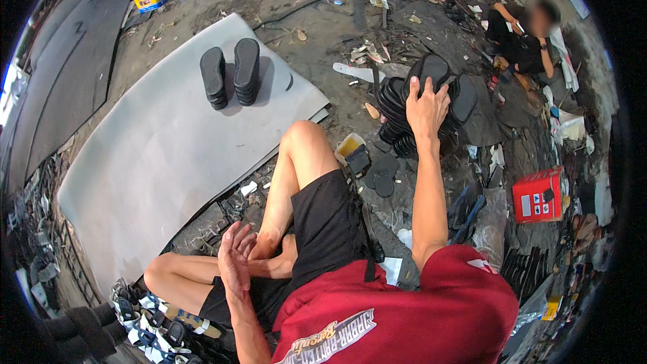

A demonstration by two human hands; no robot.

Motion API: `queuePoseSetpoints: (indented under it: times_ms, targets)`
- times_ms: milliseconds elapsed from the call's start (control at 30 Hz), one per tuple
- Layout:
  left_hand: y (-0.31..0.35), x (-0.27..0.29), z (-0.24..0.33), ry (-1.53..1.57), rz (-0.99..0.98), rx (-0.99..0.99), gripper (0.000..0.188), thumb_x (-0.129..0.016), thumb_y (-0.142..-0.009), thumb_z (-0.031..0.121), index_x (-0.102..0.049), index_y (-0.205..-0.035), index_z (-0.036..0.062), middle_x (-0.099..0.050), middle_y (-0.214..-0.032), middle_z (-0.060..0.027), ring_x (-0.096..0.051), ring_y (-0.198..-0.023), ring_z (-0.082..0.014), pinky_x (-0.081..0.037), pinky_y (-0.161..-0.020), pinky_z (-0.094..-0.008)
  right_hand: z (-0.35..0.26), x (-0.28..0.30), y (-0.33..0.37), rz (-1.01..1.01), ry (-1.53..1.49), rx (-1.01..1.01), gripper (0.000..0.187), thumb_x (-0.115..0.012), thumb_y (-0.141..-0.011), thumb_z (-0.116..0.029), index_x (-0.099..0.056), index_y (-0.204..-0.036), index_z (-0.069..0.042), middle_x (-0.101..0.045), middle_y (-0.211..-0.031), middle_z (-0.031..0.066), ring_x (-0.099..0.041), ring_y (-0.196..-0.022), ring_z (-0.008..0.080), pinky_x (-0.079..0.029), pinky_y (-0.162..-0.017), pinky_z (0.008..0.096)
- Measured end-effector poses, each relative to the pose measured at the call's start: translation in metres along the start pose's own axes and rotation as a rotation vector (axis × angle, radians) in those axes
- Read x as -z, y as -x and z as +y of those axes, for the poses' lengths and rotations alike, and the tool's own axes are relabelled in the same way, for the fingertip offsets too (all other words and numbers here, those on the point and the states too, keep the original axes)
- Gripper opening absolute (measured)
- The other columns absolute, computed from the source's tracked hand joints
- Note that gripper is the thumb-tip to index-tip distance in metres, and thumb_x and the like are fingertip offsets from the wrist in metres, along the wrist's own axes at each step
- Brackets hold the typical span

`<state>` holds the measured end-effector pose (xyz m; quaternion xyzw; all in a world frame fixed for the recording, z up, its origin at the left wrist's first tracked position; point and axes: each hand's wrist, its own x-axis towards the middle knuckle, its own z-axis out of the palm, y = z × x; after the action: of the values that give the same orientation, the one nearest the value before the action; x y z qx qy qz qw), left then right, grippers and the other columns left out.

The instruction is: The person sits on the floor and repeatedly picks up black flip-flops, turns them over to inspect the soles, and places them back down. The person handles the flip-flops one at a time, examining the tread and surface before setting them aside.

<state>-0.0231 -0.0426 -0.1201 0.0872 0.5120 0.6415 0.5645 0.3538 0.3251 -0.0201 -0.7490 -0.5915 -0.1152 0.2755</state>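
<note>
My right hand [426, 108] reaches forward to a pile of black shoe soles [396, 104]. Its fingers curl over a black sole [431, 67] at the top of the pile, and the underside of the grip is hidden. Close to my bent left knee, my left hand [236, 256] is raised with its fingers apart and nothing in it. Two neat stacks of black soles, one on the left [214, 77] and a slightly taller one [247, 71] beside it, stand on a large grey sheet [155, 141] in front of my legs.
A pair of dark soles [383, 175] and a small yellow container [350, 145] lie by my right knee. A red box [538, 195] sits at the right. Sandals [155, 327] are heaped at the lower left. Another person [522, 37] sits at the far right.
</note>
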Motion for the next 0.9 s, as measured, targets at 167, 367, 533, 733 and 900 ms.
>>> queuePoseSetpoints:
  times_ms: [167,367,533,733,900]
  targets:
    - [0.0,0.015,0.001,-0.028,0.103,0.006,0.04,-0.069,-0.104,0.03,-0.063,-0.131,0.0005,-0.07,-0.124,-0.0123,-0.069,-0.109,-0.0223,-0.056,-0.095,-0.0365,-0.059,0.018,0.03,0.199,-0.285,0.356,0.036,-0.07,-0.098,-0.02,-0.068,-0.127,0.001,-0.059,-0.135,0.0258,-0.052,-0.129,0.0431,-0.044,-0.107,0.0541]
    - [-0.007,0.015,0.004,-0.075,0.018,0.166,0.039,-0.066,-0.108,0.033,-0.069,-0.089,-0.0007,-0.073,-0.089,-0.0114,-0.069,-0.083,-0.0193,-0.057,-0.08,-0.035,-0.13,-0.061,0.08,-0.437,-0.956,0.23,0.022,-0.077,-0.098,-0.018,-0.072,-0.089,0.001,-0.071,-0.073,0.0057,-0.064,-0.062,0.0121,-0.051,-0.057,0.0302]
    - [-0.017,0.012,-0.003,0.193,0.18,0.153,0.051,-0.055,-0.111,0.047,-0.069,-0.095,0.0002,-0.071,-0.093,-0.0131,-0.069,-0.094,-0.0257,-0.055,-0.093,-0.0415,-0.197,-0.143,0.075,-0.786,-0.995,0.066,0.051,-0.066,-0.105,-0.048,-0.069,-0.092,0.001,-0.072,-0.076,0.0077,-0.068,-0.066,0.0135,-0.053,-0.057,0.0304]
    - [-0.032,0.016,-0.009,0.085,0.102,0.125,0.046,-0.059,-0.108,0.042,-0.064,-0.129,0.001,-0.071,-0.109,-0.0092,-0.067,-0.105,-0.0229,-0.053,-0.1,-0.0408,-0.294,-0.249,0.07,-1.206,-1.039,-0.294,0.102,-0.071,-0.089,-0.072,-0.041,-0.151,0.003,-0.048,-0.152,0.0218,-0.051,-0.137,0.0304,-0.05,-0.104,0.0507]
    - [-0.049,0.017,-0.012,0.146,-0.004,0.228,0.044,-0.06,-0.108,0.038,-0.061,-0.138,0.0056,-0.07,-0.119,-0.0117,-0.067,-0.112,-0.023,-0.054,-0.101,-0.0414,-0.311,-0.357,0.049,-1.07,-1.073,-0.55,0.117,-0.083,-0.074,-0.07,-0.044,-0.158,0.002,-0.048,-0.161,0.0179,-0.043,-0.148,0.0329,-0.031,-0.12,0.058]
